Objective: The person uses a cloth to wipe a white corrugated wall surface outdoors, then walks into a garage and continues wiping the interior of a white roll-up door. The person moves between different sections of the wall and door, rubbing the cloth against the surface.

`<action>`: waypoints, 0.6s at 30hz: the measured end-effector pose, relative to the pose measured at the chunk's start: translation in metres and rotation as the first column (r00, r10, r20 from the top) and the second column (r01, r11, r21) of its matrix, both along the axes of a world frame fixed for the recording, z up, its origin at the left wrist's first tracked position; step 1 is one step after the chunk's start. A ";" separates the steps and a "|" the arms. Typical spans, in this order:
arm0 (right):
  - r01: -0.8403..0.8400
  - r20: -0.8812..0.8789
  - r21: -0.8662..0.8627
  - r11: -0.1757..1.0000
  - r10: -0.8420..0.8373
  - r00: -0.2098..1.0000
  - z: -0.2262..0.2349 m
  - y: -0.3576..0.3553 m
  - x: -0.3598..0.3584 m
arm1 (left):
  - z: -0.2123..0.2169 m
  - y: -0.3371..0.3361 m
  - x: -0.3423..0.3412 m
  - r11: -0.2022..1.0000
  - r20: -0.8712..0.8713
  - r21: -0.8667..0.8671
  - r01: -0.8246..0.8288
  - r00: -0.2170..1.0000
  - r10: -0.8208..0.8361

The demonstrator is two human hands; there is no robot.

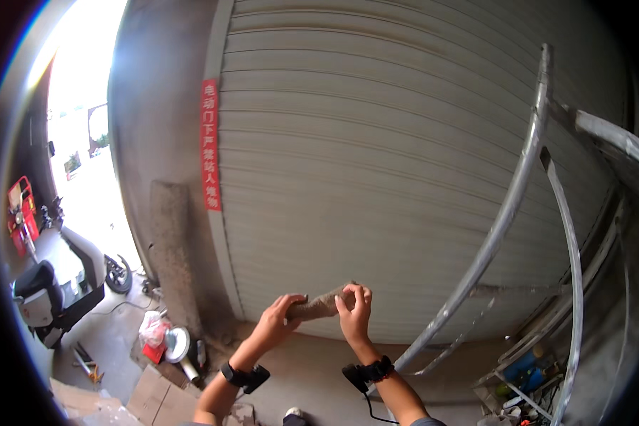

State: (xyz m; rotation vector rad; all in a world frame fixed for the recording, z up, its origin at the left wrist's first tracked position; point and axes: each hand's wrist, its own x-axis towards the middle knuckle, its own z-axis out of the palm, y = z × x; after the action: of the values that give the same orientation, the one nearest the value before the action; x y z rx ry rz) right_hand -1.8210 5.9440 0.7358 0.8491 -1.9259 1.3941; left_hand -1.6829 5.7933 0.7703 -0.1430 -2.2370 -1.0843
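Held out in front of me at mid-height is a short, rough, brown-grey cylinder (318, 306), its right end tilted slightly up; its exact kind cannot be told. My left hand (280, 317) grips its left end, fingers wrapped over the top. At the other end, my right hand (355, 312) holds it between thumb and fingers. A black band with a small dark device sits on each wrist, and a cable hangs from the right one.
A closed roller shutter (376, 177) fills the space ahead. Metal scaffold tubing (508, 213) rises at right, beside a cluttered rack (525, 376). Left are a scooter (67, 284), a bright doorway, a leaning board (174, 248), a round white object (179, 344) and cardboard (153, 397).
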 end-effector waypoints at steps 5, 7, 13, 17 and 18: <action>-0.105 -0.058 -0.041 0.994 0.103 0.993 0.095 -0.026 -0.103 | 0.087 -0.055 -0.126 0.925 -0.146 -0.379 -0.012 0.988 -0.048; -0.200 -0.118 0.006 0.980 0.199 0.973 0.124 -0.038 -0.140 | 0.121 -0.068 -0.161 0.860 -0.247 -0.503 -0.082 0.968 -0.052; -0.038 -0.520 0.179 0.983 0.128 0.845 0.233 -0.063 -0.231 | 0.221 -0.079 -0.270 0.775 -0.565 -0.560 -0.293 0.819 -0.099; 0.055 -0.667 0.127 0.990 0.044 0.743 0.303 -0.089 -0.303 | 0.278 -0.084 -0.321 0.835 -0.716 -0.434 -0.339 0.692 -0.092; 0.073 -0.734 0.103 0.992 0.026 0.678 0.330 -0.080 -0.326 | 0.300 -0.080 -0.340 0.827 -0.728 -0.447 -0.343 0.677 -0.112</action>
State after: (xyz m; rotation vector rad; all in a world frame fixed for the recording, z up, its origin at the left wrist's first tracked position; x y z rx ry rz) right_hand -2.1468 5.8639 1.0654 1.2117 -1.3678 0.7164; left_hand -2.0231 5.7135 1.0704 -0.5649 -1.6853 -0.1645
